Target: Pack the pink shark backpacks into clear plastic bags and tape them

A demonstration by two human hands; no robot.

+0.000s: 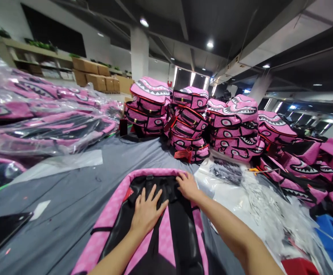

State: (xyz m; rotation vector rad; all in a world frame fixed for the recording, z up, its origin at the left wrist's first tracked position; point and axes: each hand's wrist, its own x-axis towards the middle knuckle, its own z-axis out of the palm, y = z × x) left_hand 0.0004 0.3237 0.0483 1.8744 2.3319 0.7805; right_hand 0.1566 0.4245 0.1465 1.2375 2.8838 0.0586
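Observation:
In front of me a pink and black backpack (pixel 166 233) lies on the grey cloth, its strap side facing up. My left hand (pixel 147 210) rests flat on the black upper back panel, fingers spread, holding nothing. At the top right corner, my right hand (pixel 187 185) has its fingers curled over the pink edge, gripping it. A small red tag (pixel 128 193) shows at the backpack's upper left. The lower end of the backpack runs out of view.
Stacked pink backpacks (pixel 189 122) with shark-mouth prints stand across the back. Plastic-wrapped backpacks (pixel 54 133) are piled at left. Clear plastic bags (pixel 286 217) and orange-handled scissors (pixel 254 170) lie at right. A dark flat object (pixel 4 233) sits at lower left.

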